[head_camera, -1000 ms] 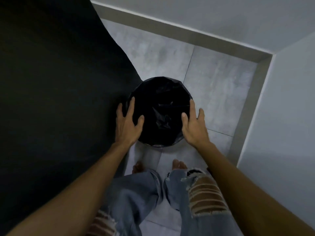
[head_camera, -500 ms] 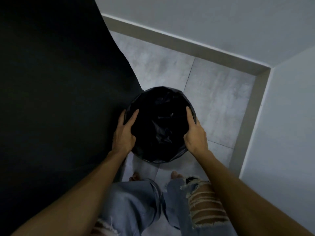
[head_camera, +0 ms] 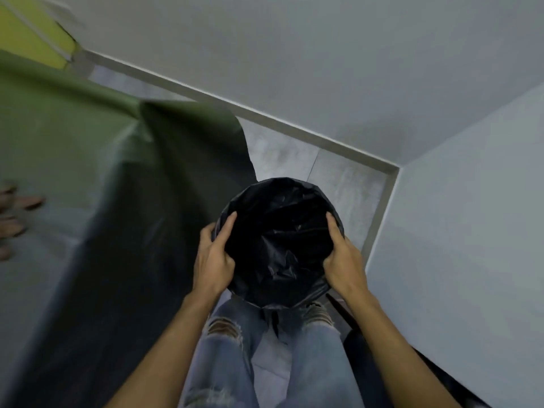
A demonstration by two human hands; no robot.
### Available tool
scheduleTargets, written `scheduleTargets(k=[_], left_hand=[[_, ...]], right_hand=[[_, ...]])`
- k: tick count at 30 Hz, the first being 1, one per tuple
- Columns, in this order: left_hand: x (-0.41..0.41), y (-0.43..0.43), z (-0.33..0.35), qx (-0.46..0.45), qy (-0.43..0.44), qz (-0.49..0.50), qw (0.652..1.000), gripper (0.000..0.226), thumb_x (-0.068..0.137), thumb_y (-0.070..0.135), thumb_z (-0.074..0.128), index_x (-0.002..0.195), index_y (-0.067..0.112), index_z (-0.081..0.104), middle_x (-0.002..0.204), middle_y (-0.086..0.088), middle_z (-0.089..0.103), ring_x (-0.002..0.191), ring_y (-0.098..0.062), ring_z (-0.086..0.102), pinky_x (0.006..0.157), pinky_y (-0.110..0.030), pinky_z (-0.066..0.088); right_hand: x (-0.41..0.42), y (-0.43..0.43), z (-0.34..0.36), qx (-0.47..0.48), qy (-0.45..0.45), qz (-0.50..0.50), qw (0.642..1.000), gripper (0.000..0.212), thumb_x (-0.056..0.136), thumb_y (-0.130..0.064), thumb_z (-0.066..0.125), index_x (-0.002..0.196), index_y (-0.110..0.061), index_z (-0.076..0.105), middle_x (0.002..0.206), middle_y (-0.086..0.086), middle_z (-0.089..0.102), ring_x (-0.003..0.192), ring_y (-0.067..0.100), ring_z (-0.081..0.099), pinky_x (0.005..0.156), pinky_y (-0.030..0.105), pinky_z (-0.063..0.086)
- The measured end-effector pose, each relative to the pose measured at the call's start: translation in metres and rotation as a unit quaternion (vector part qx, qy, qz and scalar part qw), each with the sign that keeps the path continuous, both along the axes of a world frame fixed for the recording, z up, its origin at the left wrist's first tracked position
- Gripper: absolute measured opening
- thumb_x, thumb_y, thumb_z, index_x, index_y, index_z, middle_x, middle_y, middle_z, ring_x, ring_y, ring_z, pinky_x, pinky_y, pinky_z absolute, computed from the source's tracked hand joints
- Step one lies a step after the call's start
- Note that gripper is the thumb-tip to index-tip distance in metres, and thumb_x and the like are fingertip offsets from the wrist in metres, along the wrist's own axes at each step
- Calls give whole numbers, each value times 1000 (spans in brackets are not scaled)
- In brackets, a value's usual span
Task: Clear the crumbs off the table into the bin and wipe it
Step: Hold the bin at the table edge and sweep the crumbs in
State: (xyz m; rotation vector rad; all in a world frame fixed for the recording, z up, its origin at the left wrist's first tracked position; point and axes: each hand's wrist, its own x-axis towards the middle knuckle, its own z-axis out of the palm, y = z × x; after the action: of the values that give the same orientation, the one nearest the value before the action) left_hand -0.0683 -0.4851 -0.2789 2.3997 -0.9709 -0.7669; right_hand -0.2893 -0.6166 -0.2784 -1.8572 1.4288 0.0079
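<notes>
A round bin [head_camera: 279, 201] lined with a black plastic bag is held up in front of me, above my knees in torn blue jeans. My left hand [head_camera: 213, 260] grips its left rim, thumb inside the liner. My right hand [head_camera: 343, 260] grips the right rim the same way. The inside of the bin is dark and I cannot tell what lies in it. On the left, a table under a green cloth [head_camera: 73, 136] shows blurred; the cloth hangs down beside the bin.
Grey walls meet in a corner just behind and to the right of the bin, with a grey tiled floor [head_camera: 338, 178] below. Small brownish blurred objects [head_camera: 17, 207] lie on the table's far left edge. A yellow surface [head_camera: 26, 33] sits top left.
Both hands closed on the bin's rim and lifted it off the floor toward me. The view rose and swung left, bringing the green-covered table into sight.
</notes>
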Motion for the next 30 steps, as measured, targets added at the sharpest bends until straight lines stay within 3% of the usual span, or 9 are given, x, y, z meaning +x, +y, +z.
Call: scheduleTargets(k=[4, 8, 11, 15, 21, 23, 26, 28, 30], left_hand=[[-15, 19, 84, -16, 11, 35, 999, 91, 83, -17, 37, 152, 41, 29, 145, -10, 32, 129, -29, 44, 103, -21, 33], [-22, 38, 136, -30, 7, 56, 998, 91, 83, -19, 37, 153, 39, 27, 156, -7, 22, 142, -24, 31, 107, -19, 27], [-24, 58, 158, -29, 19, 95, 995, 89, 86, -15, 39, 153, 41, 24, 156, -6, 26, 139, -25, 36, 105, -24, 34], [-22, 83, 179, -27, 54, 160, 985, 87, 88, -14, 40, 154, 40, 22, 151, -9, 36, 134, -25, 41, 97, -18, 34], [-22, 105, 192, -8, 108, 246, 963, 92, 84, -15, 39, 152, 44, 22, 130, -7, 48, 114, -22, 52, 84, -20, 37], [-19, 112, 195, -12, 111, 262, 959, 91, 84, -16, 38, 152, 42, 25, 129, -3, 50, 113, -21, 54, 80, -17, 39], [-11, 122, 199, -13, 125, 288, 949, 89, 84, -18, 35, 152, 39, 29, 140, 0, 51, 104, -13, 56, 65, -10, 42], [-6, 128, 202, -17, 140, 314, 939, 88, 83, -19, 35, 151, 37, 32, 146, -3, 49, 94, -14, 57, 55, -6, 43], [-3, 132, 204, -22, 153, 332, 930, 88, 83, -19, 34, 151, 37, 33, 145, -6, 50, 89, -17, 60, 55, -9, 47]], right_hand=[[-6, 16, 93, -11, 18, 2, 1000, 90, 86, 12, 42, 155, -39, 16, 105, 5, 59, 61, 8, 45, 54, 11, 35], [-3, 28, 154, -16, 19, 12, 1000, 90, 85, 10, 42, 154, -42, 17, 86, -2, 55, 59, 6, 45, 49, 16, 30], [5, 38, 183, -12, 20, 27, 999, 88, 85, 10, 42, 153, -42, 22, 77, -3, 53, 59, 11, 48, 46, 17, 29], [22, 50, 206, -13, 19, 67, 997, 85, 86, 9, 41, 153, -41, 24, 105, 7, 63, 68, 15, 52, 55, 21, 37], [41, 63, 215, -17, 24, 111, 993, 78, 85, 5, 41, 152, -36, 32, 115, 10, 67, 80, 25, 61, 70, 35, 52], [47, 65, 215, -16, 34, 126, 991, 74, 88, 2, 41, 152, -34, 32, 124, 10, 65, 86, 26, 63, 70, 33, 51], [55, 69, 214, -12, 25, 151, 988, 63, 97, -12, 43, 154, -35, 28, 119, 7, 64, 81, 21, 61, 67, 32, 50], [58, 75, 214, -4, 7, 161, 987, 61, 99, -27, 48, 154, -38, 24, 134, 6, 55, 98, 23, 63, 80, 35, 53], [61, 81, 215, -7, 11, 172, 985, 64, 98, -35, 52, 153, -43, 22, 155, 6, 33, 124, 27, 54, 94, 39, 49]])
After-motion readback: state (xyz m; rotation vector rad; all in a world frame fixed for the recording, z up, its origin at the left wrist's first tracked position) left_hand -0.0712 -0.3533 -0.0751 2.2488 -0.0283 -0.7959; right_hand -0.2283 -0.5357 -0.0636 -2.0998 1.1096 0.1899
